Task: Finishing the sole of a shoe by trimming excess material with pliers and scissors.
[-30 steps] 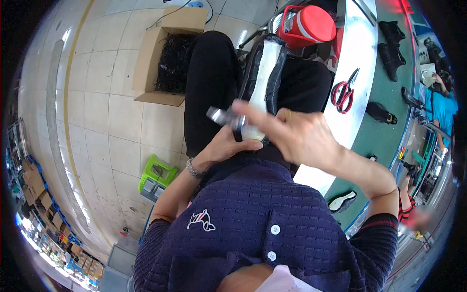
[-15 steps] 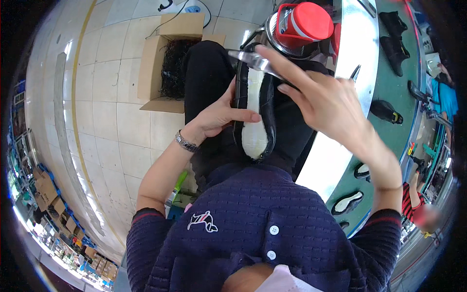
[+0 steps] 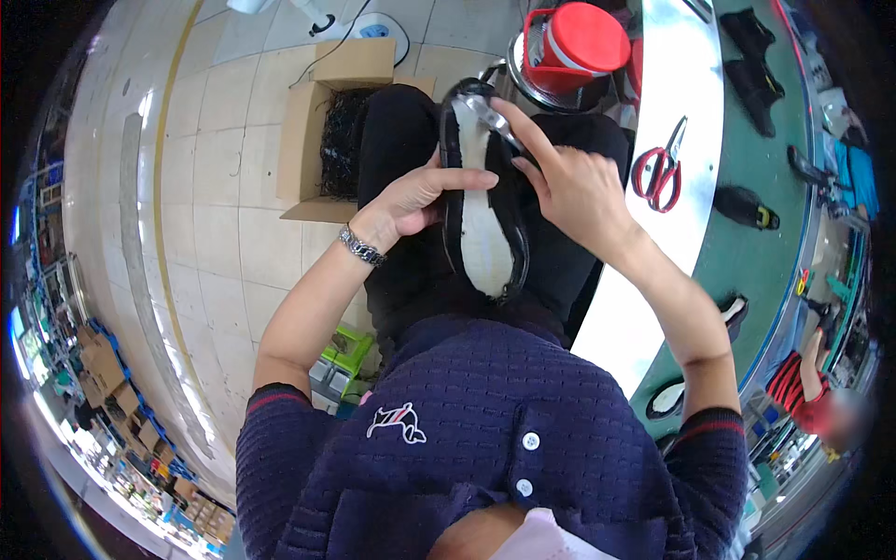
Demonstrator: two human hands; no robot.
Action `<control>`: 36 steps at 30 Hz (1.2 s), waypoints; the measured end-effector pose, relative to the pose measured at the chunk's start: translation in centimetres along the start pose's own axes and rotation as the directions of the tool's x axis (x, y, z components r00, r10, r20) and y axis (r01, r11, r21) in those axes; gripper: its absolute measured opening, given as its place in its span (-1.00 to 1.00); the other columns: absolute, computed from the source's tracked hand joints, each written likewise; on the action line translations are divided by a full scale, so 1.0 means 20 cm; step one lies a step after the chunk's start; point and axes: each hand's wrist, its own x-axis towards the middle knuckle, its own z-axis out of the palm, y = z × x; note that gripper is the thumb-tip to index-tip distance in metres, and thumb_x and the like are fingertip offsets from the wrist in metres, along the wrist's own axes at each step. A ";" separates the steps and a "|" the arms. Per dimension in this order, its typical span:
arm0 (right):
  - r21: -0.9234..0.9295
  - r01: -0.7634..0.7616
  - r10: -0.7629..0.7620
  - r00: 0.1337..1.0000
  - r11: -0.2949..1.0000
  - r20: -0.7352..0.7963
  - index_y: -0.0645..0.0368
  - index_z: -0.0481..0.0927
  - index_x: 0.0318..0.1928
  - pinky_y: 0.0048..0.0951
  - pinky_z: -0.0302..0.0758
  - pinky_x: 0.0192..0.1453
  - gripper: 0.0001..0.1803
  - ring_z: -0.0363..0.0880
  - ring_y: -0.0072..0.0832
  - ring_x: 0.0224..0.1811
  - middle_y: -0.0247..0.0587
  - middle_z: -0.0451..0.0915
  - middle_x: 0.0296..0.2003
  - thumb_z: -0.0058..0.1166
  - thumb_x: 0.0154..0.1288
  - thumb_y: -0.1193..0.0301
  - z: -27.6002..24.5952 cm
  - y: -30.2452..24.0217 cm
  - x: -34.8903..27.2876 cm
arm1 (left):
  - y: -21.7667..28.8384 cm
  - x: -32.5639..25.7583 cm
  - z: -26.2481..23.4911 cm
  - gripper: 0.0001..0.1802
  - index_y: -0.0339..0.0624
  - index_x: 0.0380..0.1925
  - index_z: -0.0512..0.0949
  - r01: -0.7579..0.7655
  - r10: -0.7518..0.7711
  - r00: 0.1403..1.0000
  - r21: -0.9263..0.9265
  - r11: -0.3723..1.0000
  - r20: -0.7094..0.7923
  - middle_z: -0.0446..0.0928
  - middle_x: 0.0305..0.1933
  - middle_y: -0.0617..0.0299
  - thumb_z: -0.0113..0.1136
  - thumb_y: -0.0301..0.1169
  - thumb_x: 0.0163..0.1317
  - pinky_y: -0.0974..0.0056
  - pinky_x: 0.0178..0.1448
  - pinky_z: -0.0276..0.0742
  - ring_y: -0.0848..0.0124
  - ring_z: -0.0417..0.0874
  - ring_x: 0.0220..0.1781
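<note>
A black shoe upper point(image 3: 451, 224) lies bottom up over my lap, its long white insole point(image 3: 483, 247) showing between the turned-in edges. My left hand point(image 3: 425, 194) grips it from the left side, thumb stretched across the insole and the other fingers hidden beneath. Closed around a shiny silver metal tool point(image 3: 489, 116), my right hand point(image 3: 577, 182) has its index finger laid along it. The tool's head rests at or just over the far end of the shoe; I cannot tell its exact kind.
Red-handled scissors point(image 3: 659, 177) lie on the metal bench edge point(image 3: 623, 308) at my right. Beyond, the green belt point(image 3: 737, 252) carries several black shoes. A red-lidded container point(image 3: 586, 42) stands ahead. Left of my knees sits an open carton point(image 3: 299, 177) with black scraps.
My right hand has moved slightly left and nearer, bringing the tool down onto or close over the shoe's far end. My left thumb sits farther up the insole. The scissors have come into fuller view.
</note>
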 end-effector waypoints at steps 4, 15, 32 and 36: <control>0.188 0.120 -0.081 0.976 0.975 -0.202 -0.22 0.15 0.42 -0.21 0.50 -0.55 -0.34 0.61 -0.15 -0.61 -0.15 0.56 -0.66 0.03 0.35 0.33 -0.17 -0.01 0.00 | -0.01 -0.05 0.02 -0.11 -0.05 0.29 0.20 -0.035 0.036 0.999 0.025 0.999 -0.012 0.51 0.06 0.24 0.46 -0.59 -0.06 0.25 0.14 0.53 0.43 0.57 0.05; 0.906 -0.398 0.188 0.888 -0.142 0.419 0.20 0.50 -0.09 -0.43 0.51 -0.22 -0.64 0.61 -0.42 -0.38 0.01 0.64 -0.26 0.20 0.04 0.58 0.01 0.04 -0.50 | -0.38 0.04 -0.14 0.77 0.21 0.44 -0.59 -0.596 0.401 0.787 0.410 0.690 0.469 -0.37 0.57 0.08 0.73 -0.36 -0.54 0.21 0.54 -0.26 0.29 -0.22 0.58; 0.707 -0.682 -0.063 0.710 0.185 0.701 0.24 0.57 -0.54 -0.54 0.39 -0.55 -0.43 0.45 -0.61 -0.67 -0.33 0.48 -0.70 -0.06 0.45 0.03 -0.03 -0.10 -0.55 | -0.37 -0.09 0.25 -0.34 -0.10 0.01 0.27 -0.457 0.482 0.876 0.317 0.831 0.003 0.37 -0.16 0.31 0.44 -0.09 0.08 0.41 -0.05 0.42 0.54 0.40 -0.14; 0.592 -0.668 -0.005 0.662 0.451 0.750 0.21 0.51 -0.70 -0.50 0.37 -0.63 -0.35 0.47 -0.56 -0.75 -0.31 0.45 -0.79 -0.08 0.45 0.01 -0.09 -0.11 -0.50 | -0.39 -0.08 0.26 -0.39 -0.11 -0.03 0.30 -0.455 0.488 0.871 0.295 0.840 -0.048 0.39 -0.21 0.33 0.43 -0.12 0.09 0.42 -0.09 0.42 0.57 0.42 -0.21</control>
